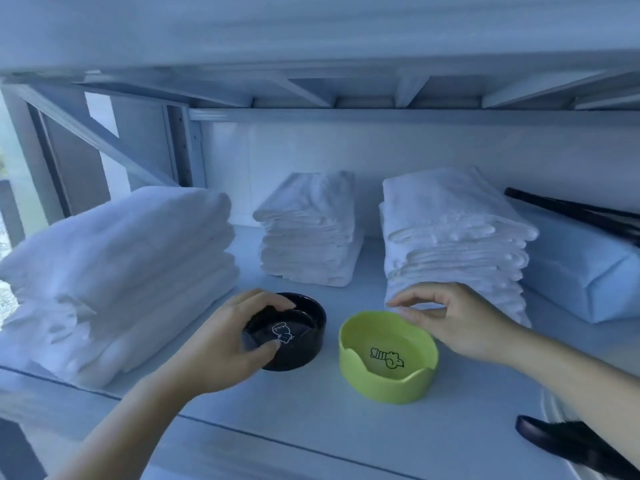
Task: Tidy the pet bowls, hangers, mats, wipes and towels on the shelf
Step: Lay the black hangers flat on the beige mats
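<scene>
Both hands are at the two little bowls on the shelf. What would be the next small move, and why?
Probably the right hand closes its fingers on the far rim of the green bowl: its fingertips are at that rim, though a firm grip is not clear. The left hand grips the black bowl, so both bowls could then be moved together.

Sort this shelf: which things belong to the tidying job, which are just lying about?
Job: round glossy black bowl, gripped by left hand; lime-green wavy-rimmed bowl, right hand at its rim; three folded white towel stacks; pale blue wrapped pack; black hangers on it.
Lying about: unidentifiable dark object, lower right.
</scene>
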`<action>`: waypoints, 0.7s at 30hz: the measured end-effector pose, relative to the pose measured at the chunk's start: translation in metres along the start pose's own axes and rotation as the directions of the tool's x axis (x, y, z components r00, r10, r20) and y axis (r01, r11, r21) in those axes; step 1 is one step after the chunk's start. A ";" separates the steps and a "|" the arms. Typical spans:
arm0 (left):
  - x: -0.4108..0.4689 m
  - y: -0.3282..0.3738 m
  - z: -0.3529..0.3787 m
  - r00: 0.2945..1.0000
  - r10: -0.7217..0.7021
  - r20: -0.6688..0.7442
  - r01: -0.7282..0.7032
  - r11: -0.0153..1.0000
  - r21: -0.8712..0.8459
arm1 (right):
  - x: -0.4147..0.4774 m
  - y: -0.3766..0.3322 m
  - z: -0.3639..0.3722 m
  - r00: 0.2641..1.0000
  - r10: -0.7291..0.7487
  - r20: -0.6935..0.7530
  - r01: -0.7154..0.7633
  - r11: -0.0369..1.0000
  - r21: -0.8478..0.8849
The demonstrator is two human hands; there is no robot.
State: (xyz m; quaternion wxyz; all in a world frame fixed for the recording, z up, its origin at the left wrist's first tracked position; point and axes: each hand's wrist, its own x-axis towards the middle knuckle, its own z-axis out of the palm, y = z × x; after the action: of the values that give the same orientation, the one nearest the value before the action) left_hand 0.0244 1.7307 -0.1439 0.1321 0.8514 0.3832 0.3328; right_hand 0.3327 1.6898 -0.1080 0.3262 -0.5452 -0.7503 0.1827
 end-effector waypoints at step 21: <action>0.080 0.226 0.177 0.746 0.595 0.298 -0.502 0.797 -0.335 | -0.242 0.074 -0.137 0.855 0.397 -0.332 -0.453 0.885 -0.108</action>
State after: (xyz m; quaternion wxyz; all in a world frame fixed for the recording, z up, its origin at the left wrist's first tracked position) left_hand 0.3090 1.6437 -0.1303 0.1997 0.9532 0.0380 0.2236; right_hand 0.5257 1.4768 -0.1264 0.3367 -0.7466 -0.5656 0.0961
